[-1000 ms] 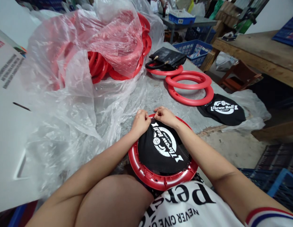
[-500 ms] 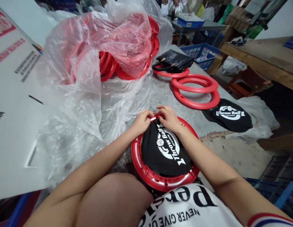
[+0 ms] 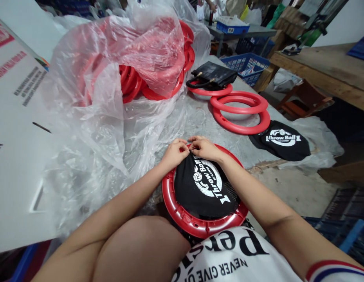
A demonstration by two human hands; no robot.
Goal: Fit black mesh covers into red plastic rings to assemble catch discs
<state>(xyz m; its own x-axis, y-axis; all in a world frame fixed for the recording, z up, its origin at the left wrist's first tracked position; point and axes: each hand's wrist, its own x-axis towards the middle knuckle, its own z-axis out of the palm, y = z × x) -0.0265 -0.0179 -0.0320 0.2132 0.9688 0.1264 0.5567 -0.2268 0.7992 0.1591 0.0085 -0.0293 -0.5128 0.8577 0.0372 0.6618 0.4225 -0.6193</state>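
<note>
A red plastic ring (image 3: 182,217) leans between my lap and the table edge. Inside it lies a black fabric disc (image 3: 189,192) with white "Throw Ball" print. At the ring's far rim, my left hand (image 3: 176,152) pinches the edge of the fabric. Close beside it, my right hand (image 3: 204,148) has its thumb and fingertips pinched on the same fabric edge, the back of the hand over the rim. The two sets of fingertips nearly meet. Fingers cover the exact spot where cloth meets ring.
Clear plastic bagging (image 3: 105,129) with several red rings (image 3: 158,58) fills the table's left. Loose red rings (image 3: 243,127) and a black handbag (image 3: 214,74) lie farther right, near another printed black disc (image 3: 284,141). A white carton (image 3: 17,164) stands at left. A person's hand (image 3: 213,6) shows far back.
My right hand has shifted slightly left and closed its fingers on the fabric edge beside my left hand. The ring stays nearly in place; the view has tilted a little.
</note>
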